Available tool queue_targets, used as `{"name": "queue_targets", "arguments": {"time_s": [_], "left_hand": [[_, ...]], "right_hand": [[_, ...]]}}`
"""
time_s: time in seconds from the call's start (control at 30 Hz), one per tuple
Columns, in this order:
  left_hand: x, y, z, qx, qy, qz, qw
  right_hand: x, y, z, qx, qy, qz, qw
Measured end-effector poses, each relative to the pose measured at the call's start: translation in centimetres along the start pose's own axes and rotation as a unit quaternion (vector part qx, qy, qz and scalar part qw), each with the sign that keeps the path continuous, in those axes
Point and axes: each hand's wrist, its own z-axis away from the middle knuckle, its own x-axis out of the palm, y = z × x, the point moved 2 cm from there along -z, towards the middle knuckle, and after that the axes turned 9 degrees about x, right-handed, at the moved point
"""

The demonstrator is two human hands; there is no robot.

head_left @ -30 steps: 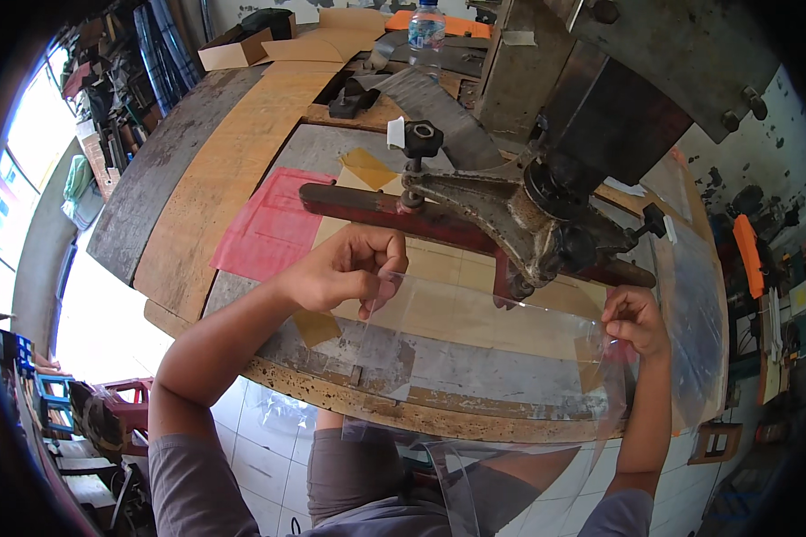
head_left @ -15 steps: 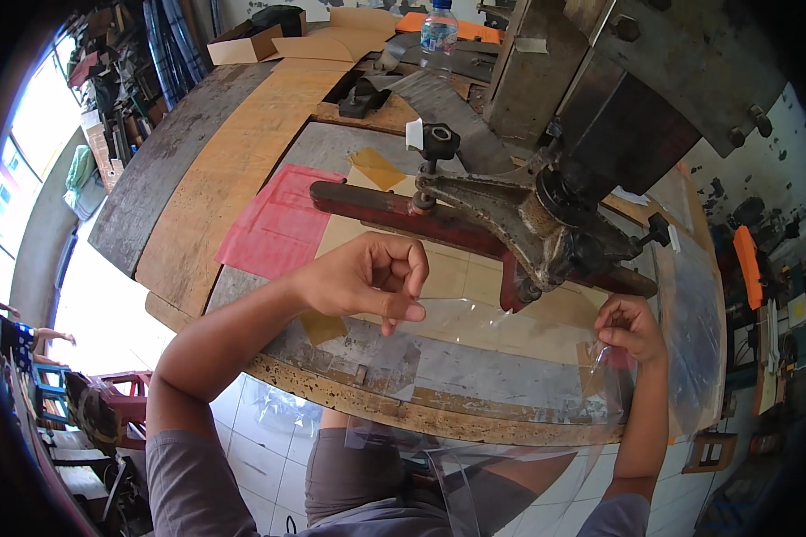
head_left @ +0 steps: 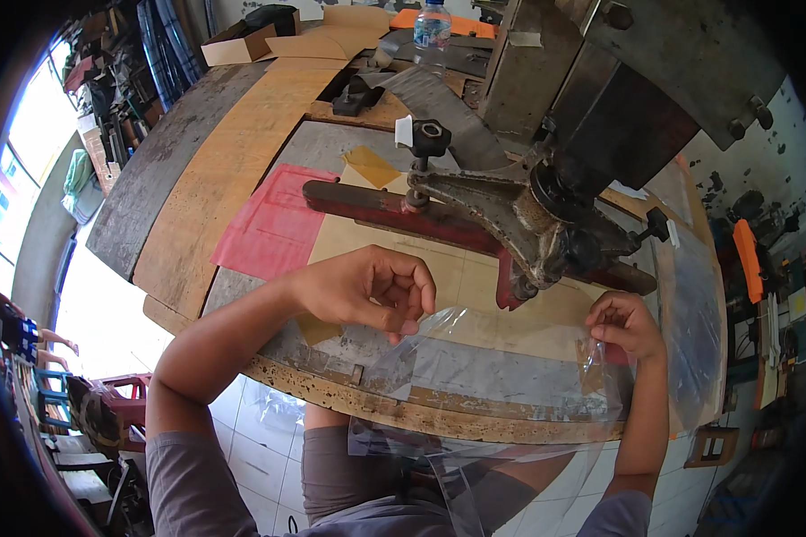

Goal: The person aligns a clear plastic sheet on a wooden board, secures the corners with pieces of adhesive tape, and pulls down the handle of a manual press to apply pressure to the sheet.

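Observation:
A clear plastic sheet [head_left: 450, 320] stretches between my hands and drapes over the near table edge toward my lap. My left hand [head_left: 381, 291], left of the middle, pinches one corner between thumb and fingers. At the right, my right hand [head_left: 625, 324] has its fingers closed on the sheet's other upper corner. Just beyond the hands, a metal press arm [head_left: 497, 201] carries a dark red bar [head_left: 358, 201] over a beige sheet [head_left: 484, 322] on the table. The bar is apart from both hands.
A red sheet [head_left: 269, 219] and pieces of brown tape [head_left: 372, 167] lie on the worn worktable [head_left: 331, 362]. Farther back stand a water bottle [head_left: 432, 31] and an open cardboard box [head_left: 239, 46]. Stools [head_left: 121, 398] and a distant person [head_left: 54, 345] are at the left.
My left hand has come slightly down and nearer, and the sheet's upper edge has slackened and folded beside it. My right hand has shifted slightly left and up.

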Motion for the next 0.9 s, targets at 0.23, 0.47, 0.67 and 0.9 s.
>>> {"name": "queue_targets", "arguments": {"time_s": [0.23,0.47,0.67,0.9], "left_hand": [[0.0,0.3,-0.1,-0.02,0.008,-0.091,0.996],[-1.1,-0.6,0.3,0.012,0.007,-0.236,0.972],[-1.5,-0.9,-0.4,0.096,0.046,-0.332,0.937],[-0.1,0.9,2.8,0.097,0.168,-0.553,0.81]], "right_hand": [[-0.5,0.7,-0.2,0.021,-0.013,-0.018,1.0],[-1.1,0.3,0.0,-0.013,-0.072,0.05,0.996],[-1.1,0.3,0.6,-0.043,-0.133,0.002,0.99],[4.9,-1.3,5.3,-0.059,-0.048,-0.026,0.997]]}}
